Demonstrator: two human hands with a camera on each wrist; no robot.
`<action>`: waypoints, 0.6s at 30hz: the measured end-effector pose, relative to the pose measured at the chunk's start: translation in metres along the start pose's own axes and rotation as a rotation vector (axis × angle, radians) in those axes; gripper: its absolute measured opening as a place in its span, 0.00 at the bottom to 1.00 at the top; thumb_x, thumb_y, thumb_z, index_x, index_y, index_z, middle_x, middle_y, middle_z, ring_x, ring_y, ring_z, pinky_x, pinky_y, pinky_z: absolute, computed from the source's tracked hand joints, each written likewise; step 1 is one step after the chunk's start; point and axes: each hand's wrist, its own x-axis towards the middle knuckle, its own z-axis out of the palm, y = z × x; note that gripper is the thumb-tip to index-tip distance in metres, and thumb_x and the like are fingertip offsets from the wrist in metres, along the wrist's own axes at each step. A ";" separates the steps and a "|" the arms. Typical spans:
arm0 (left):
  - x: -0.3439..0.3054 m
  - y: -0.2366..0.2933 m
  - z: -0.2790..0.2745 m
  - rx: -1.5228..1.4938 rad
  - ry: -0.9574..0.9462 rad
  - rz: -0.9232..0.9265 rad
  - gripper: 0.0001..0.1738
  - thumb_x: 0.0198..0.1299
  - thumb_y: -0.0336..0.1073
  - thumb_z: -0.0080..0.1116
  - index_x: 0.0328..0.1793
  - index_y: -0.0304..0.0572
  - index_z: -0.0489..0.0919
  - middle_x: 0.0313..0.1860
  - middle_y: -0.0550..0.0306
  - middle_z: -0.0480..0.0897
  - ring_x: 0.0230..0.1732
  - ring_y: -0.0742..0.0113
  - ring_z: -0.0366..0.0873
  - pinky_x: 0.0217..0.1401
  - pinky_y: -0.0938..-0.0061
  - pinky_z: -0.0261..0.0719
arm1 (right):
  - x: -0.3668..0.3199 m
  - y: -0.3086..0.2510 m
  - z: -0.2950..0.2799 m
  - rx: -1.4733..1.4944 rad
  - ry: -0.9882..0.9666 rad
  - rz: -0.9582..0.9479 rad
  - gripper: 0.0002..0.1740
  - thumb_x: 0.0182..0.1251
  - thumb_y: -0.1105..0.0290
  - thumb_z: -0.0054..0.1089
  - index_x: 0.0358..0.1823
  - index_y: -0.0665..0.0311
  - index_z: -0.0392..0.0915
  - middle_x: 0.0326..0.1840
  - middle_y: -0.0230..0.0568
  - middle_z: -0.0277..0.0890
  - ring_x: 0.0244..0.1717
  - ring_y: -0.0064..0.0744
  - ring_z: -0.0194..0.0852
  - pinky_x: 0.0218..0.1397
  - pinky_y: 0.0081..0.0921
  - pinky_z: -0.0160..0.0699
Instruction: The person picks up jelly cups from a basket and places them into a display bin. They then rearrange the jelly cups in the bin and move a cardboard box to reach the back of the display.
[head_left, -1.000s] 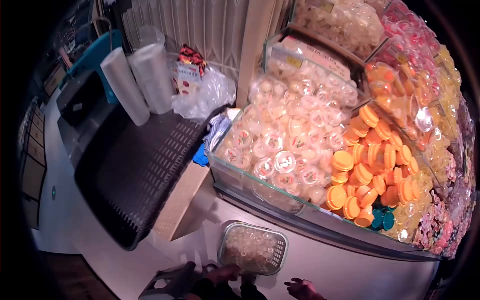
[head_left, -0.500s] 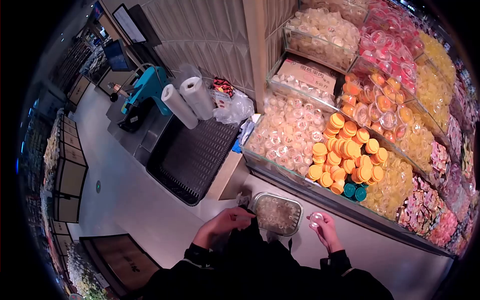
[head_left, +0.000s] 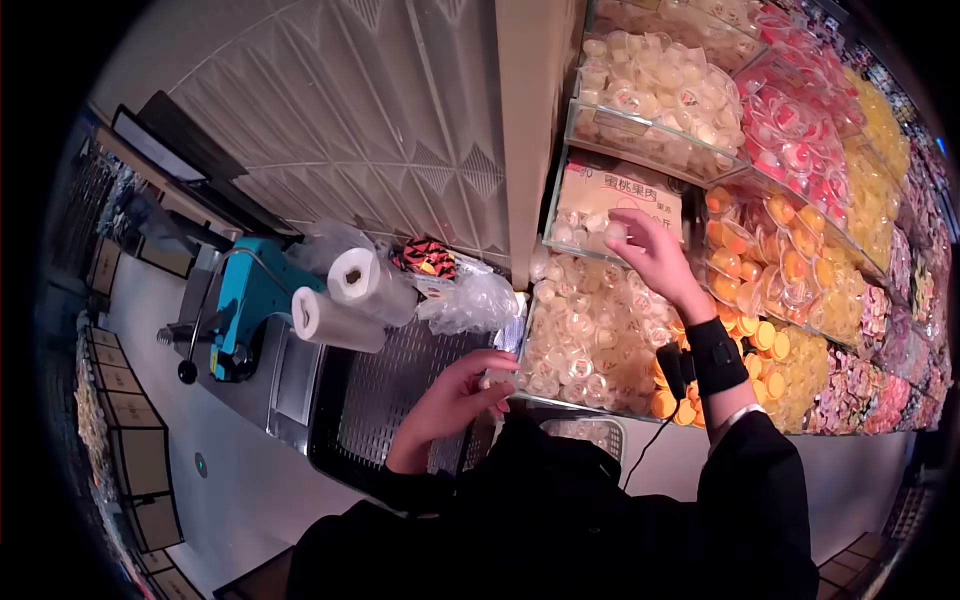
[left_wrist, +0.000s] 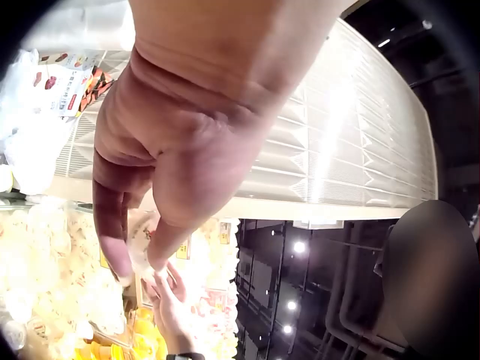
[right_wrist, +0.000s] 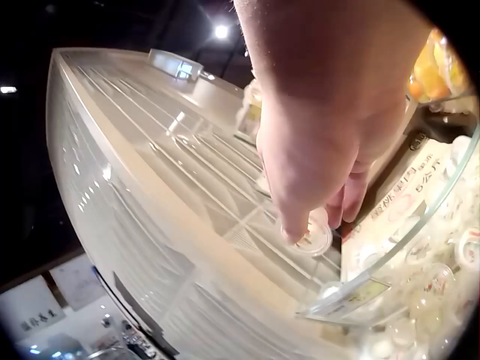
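Observation:
My right hand (head_left: pixel 655 262) is raised over the shelf bin that has a cardboard box (head_left: pixel 650 200) in it. Between thumb and fingers it pinches a small clear jelly cup (right_wrist: pixel 315 236), just above the whitish cups there. My left hand (head_left: pixel 450 405) is lower, by the front left corner of the big glass bin (head_left: pixel 535 392), thumb and fingers bent toward each other. They pinch another clear jelly cup (left_wrist: pixel 140 238), partly hidden by the fingers. Pale jelly cups (head_left: pixel 580 330) fill the bin, beside orange-lidded tubs (head_left: pixel 770 340).
A basket (head_left: pixel 622 440) of clear cups stands low below the bin, partly hidden by my body. On the left are a black tray (head_left: pixel 380 420), plastic bag rolls (head_left: pixel 335 320) and a teal machine (head_left: pixel 240 295). Glass dividers (head_left: pixel 650 140) step upward at the right.
My right hand has risen from beside the low basket, jelly cup in its fingers, to the box bin. The left hand has come up to the big bin's corner. The head view has shifted.

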 end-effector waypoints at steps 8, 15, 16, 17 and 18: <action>0.074 0.000 -0.045 0.044 -0.109 0.032 0.17 0.66 0.24 0.55 0.61 0.38 0.74 0.56 0.56 0.73 0.42 0.74 0.78 0.42 0.80 0.81 | 0.029 0.036 0.014 -0.112 -0.223 0.093 0.19 0.64 0.68 0.64 0.56 0.66 0.79 0.55 0.43 0.80 0.52 0.27 0.78 0.55 0.27 0.78; 0.148 0.008 -0.051 0.220 -0.089 0.021 0.20 0.66 0.25 0.56 0.64 0.39 0.72 0.55 0.59 0.74 0.46 0.77 0.75 0.39 0.80 0.78 | 0.030 0.023 0.014 -0.185 -0.215 0.077 0.17 0.66 0.67 0.61 0.54 0.64 0.79 0.59 0.48 0.77 0.59 0.43 0.78 0.57 0.32 0.77; 0.157 0.012 -0.046 0.207 -0.075 0.003 0.24 0.63 0.29 0.61 0.66 0.40 0.72 0.50 0.57 0.77 0.37 0.75 0.78 0.35 0.78 0.78 | 0.028 0.021 0.015 -0.167 -0.190 0.098 0.17 0.65 0.69 0.61 0.54 0.65 0.79 0.59 0.49 0.77 0.59 0.46 0.77 0.58 0.32 0.77; 0.162 0.020 -0.039 0.205 -0.079 -0.013 0.24 0.63 0.29 0.61 0.66 0.40 0.72 0.50 0.57 0.77 0.37 0.75 0.78 0.35 0.78 0.78 | 0.024 0.023 0.016 -0.147 -0.171 0.120 0.16 0.64 0.70 0.62 0.53 0.65 0.79 0.59 0.49 0.77 0.59 0.49 0.76 0.58 0.32 0.77; 0.169 0.041 -0.029 0.492 -0.057 0.017 0.27 0.61 0.31 0.63 0.66 0.40 0.71 0.46 0.56 0.78 0.33 0.74 0.78 0.33 0.79 0.78 | 0.021 0.030 0.018 -0.139 -0.170 0.132 0.16 0.64 0.70 0.62 0.53 0.65 0.79 0.59 0.49 0.77 0.59 0.49 0.76 0.58 0.32 0.77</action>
